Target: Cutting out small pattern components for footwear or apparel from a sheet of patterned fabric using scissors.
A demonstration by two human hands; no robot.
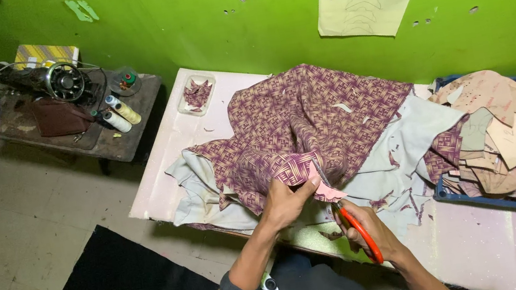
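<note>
Near the front edge of the pale pink worktable [168,179], I see the purple-and-cream woven-pattern fabric [308,117] bunched up so its edge meets the blades. My left hand [287,202] is closed, pinching that fabric together with a small pink paper pattern piece [325,189], likely to keep both taut and aligned. My right hand [362,225] grips the orange-handled scissors [359,232], blades pointing up at the piece's edge. Both forearms reach in from the near side, wrists slightly bent
</note>
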